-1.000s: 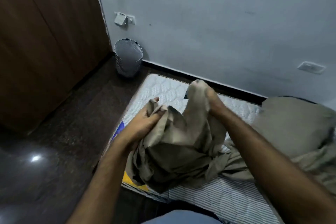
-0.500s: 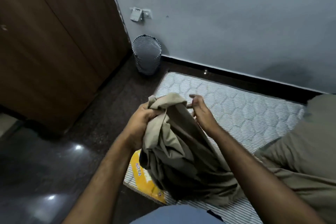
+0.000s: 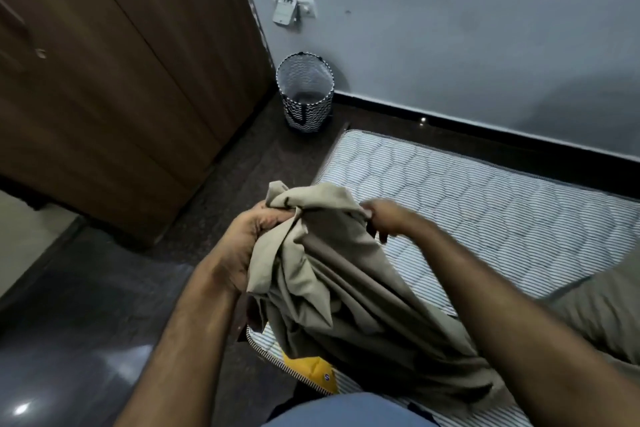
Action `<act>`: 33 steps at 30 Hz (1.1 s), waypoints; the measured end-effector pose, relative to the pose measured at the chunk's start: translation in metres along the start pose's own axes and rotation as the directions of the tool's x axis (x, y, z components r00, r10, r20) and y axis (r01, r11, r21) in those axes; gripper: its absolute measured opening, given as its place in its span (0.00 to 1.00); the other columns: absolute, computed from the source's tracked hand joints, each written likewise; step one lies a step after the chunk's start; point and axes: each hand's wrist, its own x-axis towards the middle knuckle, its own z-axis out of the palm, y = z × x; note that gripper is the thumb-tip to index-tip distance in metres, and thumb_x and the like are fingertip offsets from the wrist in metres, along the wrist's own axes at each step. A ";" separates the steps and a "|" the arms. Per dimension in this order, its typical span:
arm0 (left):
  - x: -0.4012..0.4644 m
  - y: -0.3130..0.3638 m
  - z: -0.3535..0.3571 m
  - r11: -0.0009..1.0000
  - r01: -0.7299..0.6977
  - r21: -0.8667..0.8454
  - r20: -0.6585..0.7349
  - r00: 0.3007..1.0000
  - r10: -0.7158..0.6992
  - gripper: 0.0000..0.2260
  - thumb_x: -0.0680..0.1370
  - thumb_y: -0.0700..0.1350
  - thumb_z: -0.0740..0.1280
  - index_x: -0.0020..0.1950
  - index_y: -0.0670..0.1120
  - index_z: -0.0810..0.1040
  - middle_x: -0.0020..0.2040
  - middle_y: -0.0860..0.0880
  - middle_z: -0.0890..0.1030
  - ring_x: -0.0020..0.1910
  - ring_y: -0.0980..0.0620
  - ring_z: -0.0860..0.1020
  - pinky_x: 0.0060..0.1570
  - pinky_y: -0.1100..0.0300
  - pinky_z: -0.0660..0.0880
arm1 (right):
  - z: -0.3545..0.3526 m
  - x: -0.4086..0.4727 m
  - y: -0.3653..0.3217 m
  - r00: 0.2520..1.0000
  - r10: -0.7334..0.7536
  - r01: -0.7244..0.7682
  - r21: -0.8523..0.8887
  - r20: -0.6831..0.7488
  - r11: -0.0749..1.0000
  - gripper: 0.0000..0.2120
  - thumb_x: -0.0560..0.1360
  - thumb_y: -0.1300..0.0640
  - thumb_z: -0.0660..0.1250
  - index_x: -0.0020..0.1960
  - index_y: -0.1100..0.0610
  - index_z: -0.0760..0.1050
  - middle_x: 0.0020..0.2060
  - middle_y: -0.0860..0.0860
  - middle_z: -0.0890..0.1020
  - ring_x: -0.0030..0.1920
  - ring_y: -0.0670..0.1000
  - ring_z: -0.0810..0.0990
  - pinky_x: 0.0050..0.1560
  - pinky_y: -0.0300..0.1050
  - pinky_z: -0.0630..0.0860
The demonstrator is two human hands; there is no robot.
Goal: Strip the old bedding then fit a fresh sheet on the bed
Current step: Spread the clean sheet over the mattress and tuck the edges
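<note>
A crumpled beige sheet (image 3: 332,274) hangs bunched over the bare mattress (image 3: 485,204). The left hand (image 3: 242,246) clenches its folds at 9 o'clock; the right hand (image 3: 388,218) pinches its top edge at 3 o'clock.

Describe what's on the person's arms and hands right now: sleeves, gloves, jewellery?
Both forearms are bare up to the frame edge, with no sleeve showing. The left hand and right hand are gloveless. No watch, bracelet or ring is visible, though the right hand is motion-blurred.

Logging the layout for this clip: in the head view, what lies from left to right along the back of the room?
Wooden wardrobe → wall socket → patterned bin → bare striped mattress.
</note>
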 end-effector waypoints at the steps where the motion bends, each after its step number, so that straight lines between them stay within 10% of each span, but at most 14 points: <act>1: 0.007 -0.001 -0.006 0.999 -0.007 0.049 -0.047 0.999 0.009 0.10 0.71 0.31 0.68 0.44 0.45 0.83 0.46 0.40 0.81 0.47 0.44 0.82 0.59 0.47 0.76 | -0.025 -0.001 0.001 0.977 0.051 -0.060 -0.033 -0.207 0.998 0.09 0.75 0.62 0.60 0.51 0.60 0.77 0.38 0.58 0.85 0.36 0.60 0.85 0.30 0.49 0.80; 3: 0.026 -0.003 -0.014 0.967 -0.028 0.254 -0.160 0.985 0.071 0.09 0.77 0.32 0.66 0.54 0.39 0.82 0.50 0.36 0.83 0.50 0.41 0.82 0.59 0.46 0.77 | -0.099 -0.015 -0.011 0.658 0.160 -0.104 0.122 -0.735 0.987 0.11 0.79 0.64 0.57 0.55 0.63 0.77 0.45 0.63 0.84 0.45 0.63 0.84 0.44 0.55 0.80; 5: 0.042 -0.003 -0.010 0.913 -0.058 0.405 -0.220 0.962 0.159 0.09 0.80 0.34 0.65 0.57 0.38 0.83 0.46 0.40 0.85 0.47 0.46 0.83 0.52 0.52 0.79 | -0.166 -0.047 -0.038 0.110 0.174 0.211 0.194 -0.979 0.958 0.15 0.82 0.61 0.54 0.60 0.65 0.77 0.45 0.60 0.82 0.46 0.55 0.81 0.48 0.44 0.74; 7: 0.057 -0.006 -0.007 0.880 -0.088 0.466 -0.210 0.956 0.207 0.08 0.81 0.36 0.66 0.54 0.41 0.84 0.45 0.45 0.87 0.45 0.50 0.85 0.49 0.55 0.80 | -0.189 -0.077 -0.080 -0.054 0.146 0.609 0.084 -0.988 0.789 0.19 0.82 0.53 0.55 0.64 0.63 0.76 0.44 0.52 0.80 0.44 0.42 0.78 0.48 0.36 0.72; 9: 0.079 -0.011 -0.007 0.874 -0.101 0.475 -0.250 0.937 0.244 0.06 0.82 0.41 0.67 0.52 0.45 0.85 0.47 0.46 0.87 0.50 0.49 0.85 0.55 0.50 0.80 | -0.186 -0.073 -0.102 0.003 -0.093 0.668 -0.067 -0.996 0.741 0.19 0.83 0.58 0.56 0.72 0.61 0.69 0.58 0.50 0.79 0.58 0.39 0.78 0.63 0.35 0.70; 12: 0.104 -0.017 -0.016 0.894 -0.087 0.440 -0.304 0.922 0.240 0.07 0.80 0.44 0.68 0.51 0.41 0.83 0.49 0.40 0.86 0.52 0.44 0.84 0.57 0.41 0.79 | -0.155 -0.029 -0.082 0.309 -0.293 0.553 -0.080 -0.905 0.829 0.23 0.82 0.66 0.56 0.77 0.63 0.60 0.75 0.59 0.67 0.77 0.54 0.65 0.79 0.50 0.58; 17: 0.115 -0.043 -0.026 0.914 -0.039 0.403 -0.314 0.933 0.178 0.07 0.82 0.41 0.67 0.48 0.40 0.82 0.41 0.43 0.86 0.42 0.50 0.83 0.43 0.56 0.79 | -0.086 0.025 -0.012 0.642 0.202 0.460 0.583 -0.739 0.670 0.23 0.80 0.58 0.63 0.75 0.56 0.66 0.69 0.56 0.73 0.68 0.57 0.73 0.72 0.52 0.69; 20: 0.128 -0.068 -0.031 0.947 0.003 0.321 -0.338 0.935 0.112 0.07 0.81 0.36 0.65 0.49 0.41 0.83 0.41 0.44 0.85 0.40 0.51 0.83 0.38 0.61 0.80 | -0.068 0.053 0.039 0.620 0.516 0.341 0.795 -0.591 0.501 0.17 0.79 0.54 0.60 0.67 0.47 0.72 0.59 0.53 0.81 0.54 0.57 0.82 0.56 0.53 0.80; 25: 0.170 -0.097 -0.031 0.979 0.026 0.200 -0.381 0.923 0.053 0.09 0.82 0.35 0.63 0.52 0.42 0.83 0.46 0.44 0.87 0.45 0.49 0.85 0.43 0.60 0.81 | -0.072 0.118 0.113 0.613 0.577 0.327 0.838 -0.539 0.436 0.12 0.70 0.54 0.59 0.52 0.50 0.74 0.45 0.54 0.78 0.47 0.54 0.77 0.46 0.46 0.78; 33: 0.304 -0.107 -0.074 0.959 -0.137 0.250 -0.431 0.871 0.237 0.12 0.85 0.41 0.62 0.64 0.53 0.78 0.58 0.56 0.85 0.62 0.56 0.80 0.62 0.61 0.74 | -0.165 0.246 0.052 0.614 0.324 0.465 0.662 -0.720 0.588 0.19 0.78 0.58 0.59 0.68 0.60 0.71 0.64 0.57 0.77 0.62 0.51 0.75 0.71 0.44 0.67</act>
